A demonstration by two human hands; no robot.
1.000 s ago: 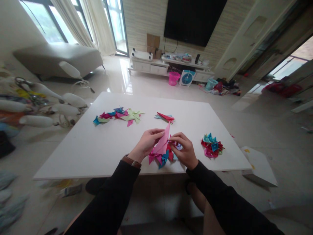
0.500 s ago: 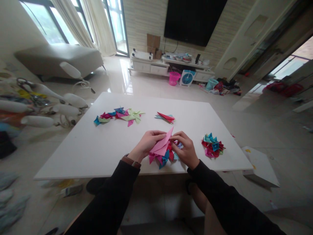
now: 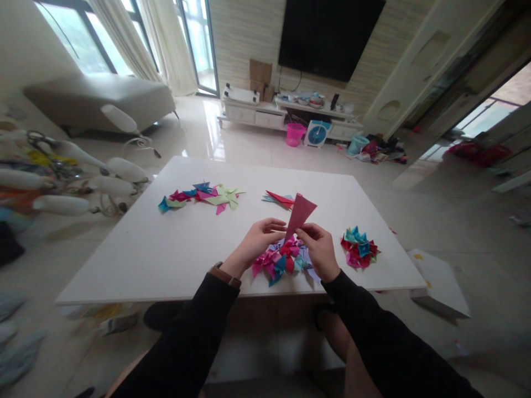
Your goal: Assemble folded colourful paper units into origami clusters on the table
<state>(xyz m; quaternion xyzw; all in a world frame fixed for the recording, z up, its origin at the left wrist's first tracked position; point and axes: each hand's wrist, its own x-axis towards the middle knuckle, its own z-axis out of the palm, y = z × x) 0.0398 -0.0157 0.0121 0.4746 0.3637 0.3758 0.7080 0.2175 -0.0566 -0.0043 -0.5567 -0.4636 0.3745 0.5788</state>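
Observation:
A pink folded paper (image 3: 302, 213), a narrow triangle with its point down, stands raised over the table. My right hand (image 3: 321, 249) pinches it near the lower end between thumb and fingers. Just left of the paper is my left hand (image 3: 261, 240), its fingers loosely curved and apart from the thumb; whether a fingertip touches the paper's edge I cannot tell. Below both hands lies a pile of folded paper pieces (image 3: 286, 262) in pink, red, blue and lilac, partly covered by my right hand. Behind the raised paper are flat red and light-blue folded strips (image 3: 279, 199).
On the white table (image 3: 136, 251), a row of coloured folded papers (image 3: 201, 193) lies at the far left. A round cluster of folded papers (image 3: 360, 247) sits at the right. Beyond the table stand a pink basket (image 3: 295, 135) and a blue fan (image 3: 318, 134).
The pink paper has turned and risen, its wide end now up and away. It was in my left hand's grip; now my right hand holds it and the left has let go.

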